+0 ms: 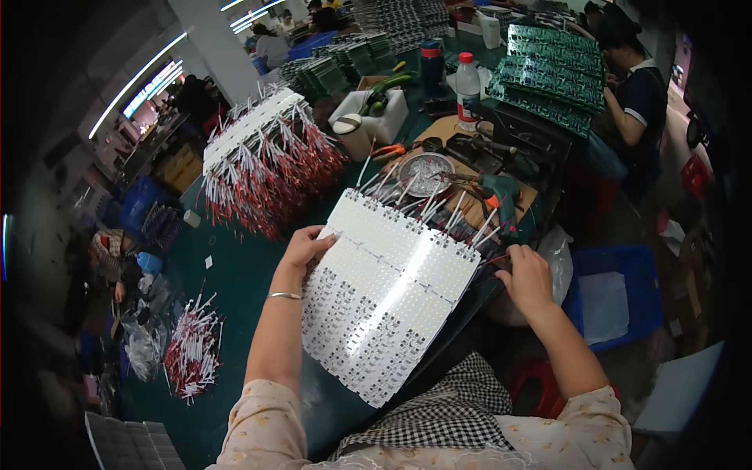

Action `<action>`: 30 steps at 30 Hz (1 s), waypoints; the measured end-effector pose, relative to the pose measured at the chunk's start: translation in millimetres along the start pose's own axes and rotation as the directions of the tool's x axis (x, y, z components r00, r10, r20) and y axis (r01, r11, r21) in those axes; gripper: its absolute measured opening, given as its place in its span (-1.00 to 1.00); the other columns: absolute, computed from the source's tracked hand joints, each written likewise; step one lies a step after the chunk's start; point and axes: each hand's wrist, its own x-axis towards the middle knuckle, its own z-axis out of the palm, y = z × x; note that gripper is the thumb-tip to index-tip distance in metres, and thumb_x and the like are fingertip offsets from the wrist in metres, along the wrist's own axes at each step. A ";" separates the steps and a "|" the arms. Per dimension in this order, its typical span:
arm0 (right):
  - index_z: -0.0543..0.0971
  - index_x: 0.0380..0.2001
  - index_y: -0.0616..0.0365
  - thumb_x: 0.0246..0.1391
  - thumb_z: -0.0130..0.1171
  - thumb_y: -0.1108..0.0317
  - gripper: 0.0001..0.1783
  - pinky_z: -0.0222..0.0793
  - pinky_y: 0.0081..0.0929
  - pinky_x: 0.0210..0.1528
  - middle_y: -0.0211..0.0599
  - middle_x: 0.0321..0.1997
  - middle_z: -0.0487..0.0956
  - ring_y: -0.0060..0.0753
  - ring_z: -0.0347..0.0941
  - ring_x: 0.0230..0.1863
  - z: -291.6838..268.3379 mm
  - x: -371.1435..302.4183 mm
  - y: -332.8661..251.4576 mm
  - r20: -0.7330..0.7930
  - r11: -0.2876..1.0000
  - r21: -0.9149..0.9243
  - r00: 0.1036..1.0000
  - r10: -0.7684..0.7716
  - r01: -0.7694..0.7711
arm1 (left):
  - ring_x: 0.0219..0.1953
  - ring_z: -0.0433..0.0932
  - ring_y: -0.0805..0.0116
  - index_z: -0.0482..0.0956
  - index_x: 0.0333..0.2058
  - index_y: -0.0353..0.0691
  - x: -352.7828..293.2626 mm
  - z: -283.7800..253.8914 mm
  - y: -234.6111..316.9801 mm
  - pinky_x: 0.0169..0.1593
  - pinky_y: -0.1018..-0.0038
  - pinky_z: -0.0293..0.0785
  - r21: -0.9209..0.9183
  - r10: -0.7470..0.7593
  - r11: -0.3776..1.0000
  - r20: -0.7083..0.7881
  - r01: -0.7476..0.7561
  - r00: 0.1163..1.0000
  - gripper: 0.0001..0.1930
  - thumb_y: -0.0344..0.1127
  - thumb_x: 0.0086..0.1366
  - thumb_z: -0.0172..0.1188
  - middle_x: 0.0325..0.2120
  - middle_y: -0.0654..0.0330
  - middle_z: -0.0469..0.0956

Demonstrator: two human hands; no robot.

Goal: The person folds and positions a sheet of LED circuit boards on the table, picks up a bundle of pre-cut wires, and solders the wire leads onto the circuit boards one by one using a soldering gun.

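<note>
A white LED circuit board panel (392,274), with rows of small yellowish dots and dark pads, is held tilted in front of me over the table edge. My left hand (307,252) grips its left edge, thumb on top. White-sleeved wires (429,205) stick out along its far edge. Beyond the panel's right corner, my right hand (526,274) is closed, with a thin red and dark wire (493,259) running to its fingertips. The wire's far end is hard to make out.
On the green table (243,313) lie a stack of wired white panels (254,125) and a bundle of loose wires (193,348). Further back are a metal bowl (425,174), a bottle (468,94) and stacked green circuit boards (548,74). A blue crate (619,294) sits right; a person (638,102) works beyond.
</note>
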 end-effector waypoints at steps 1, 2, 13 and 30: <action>0.48 -0.34 0.19 -0.25 0.41 0.32 -0.61 0.39 -0.17 -0.17 -0.13 -0.33 0.50 -0.02 0.46 -0.20 -1.5 0.1 0.3 0.020 0.998 0.058 1.000 0.009 -0.010 | -0.63 0.34 0.65 0.61 -0.20 -0.34 -1.6 -0.1 0.1 -0.56 0.66 0.19 -0.069 0.028 0.997 -0.037 -0.031 0.999 -0.74 -0.46 0.11 0.36 -0.54 0.35 0.53; 0.48 -0.34 0.19 -0.25 0.41 0.32 -0.61 0.39 -0.17 -0.17 -0.13 -0.33 0.50 -0.02 0.46 -0.20 -0.3 4.0 2.5 0.025 0.998 0.059 1.000 0.008 -0.009 | -0.60 0.40 0.64 0.60 -0.15 -0.34 -0.5 -1.2 3.0 -0.53 0.68 0.25 -0.083 0.018 0.996 -0.016 -0.019 1.000 -0.69 -0.46 0.09 0.38 -0.49 0.30 0.58; 0.59 -0.26 0.31 -0.35 0.44 0.37 -0.53 0.43 -0.36 -0.41 -0.27 -0.57 0.53 -0.31 0.52 -0.52 -28.7 -12.7 1.2 0.283 0.953 0.130 0.931 0.230 -0.275 | -0.59 0.44 0.58 0.66 -0.20 -0.34 30.7 -8.1 -17.5 -0.49 0.62 0.31 0.184 0.061 0.982 -0.092 -0.043 0.994 -0.60 -0.25 0.02 0.49 -0.54 0.29 0.58; 0.60 -0.46 0.34 -0.26 0.35 0.51 -0.79 0.24 -0.67 -0.54 -0.49 -0.53 0.40 -0.67 0.33 -0.55 -38.8 -49.6 -65.4 0.151 0.647 0.700 0.947 0.282 -0.304 | -0.13 0.62 0.15 0.47 0.12 -0.25 13.3 -26.6 -74.2 -0.01 0.41 0.47 0.510 0.434 0.830 -0.340 -0.223 0.834 -0.56 -0.20 0.31 0.11 -0.14 -0.08 0.62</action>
